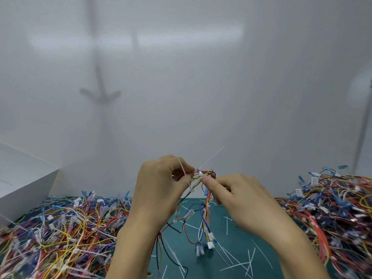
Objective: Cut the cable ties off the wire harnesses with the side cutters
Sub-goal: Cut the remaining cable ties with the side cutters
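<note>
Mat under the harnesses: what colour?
Teal green. The mat shows best in the head view.

The left hand (pixel 161 186) curls round the wire harness (pixel 209 173) and hides its own fingertips and some of the wires. The right hand (pixel 239 200) pinches the same bunch and covers the spot it holds. Both arms run off the near edge. The left pile of wires (pixel 60 238) is cut off at the left and near edges. The right pile (pixel 332 208) is blurry and runs off the right edge. The grey shapes (pixel 99 93) on the far wall are too blurry to tell.
</note>
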